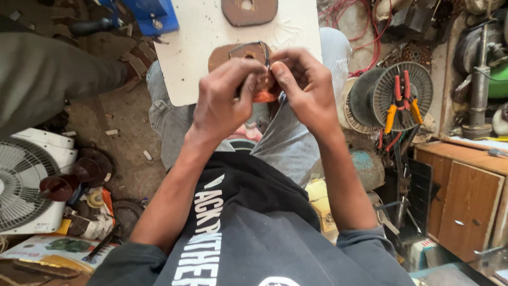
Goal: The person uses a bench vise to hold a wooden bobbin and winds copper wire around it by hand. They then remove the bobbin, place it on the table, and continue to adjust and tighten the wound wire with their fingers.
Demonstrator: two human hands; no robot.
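Head cam: L hand (222, 103) & R hand (304, 87) fingers both pinch small orange copper-wire coil (263, 92) above white board surface (190, 47); coil looks bundled, wire loop loose.

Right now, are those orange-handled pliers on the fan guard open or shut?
Open. The orange-handled pliers lie on the round fan guard with handles spread apart; the tips cannot be made out.

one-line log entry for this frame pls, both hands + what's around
left hand: pinching copper coil | right hand: gripping same coil | under: white board on lap | right side: pliers on round rotor | left: white fan
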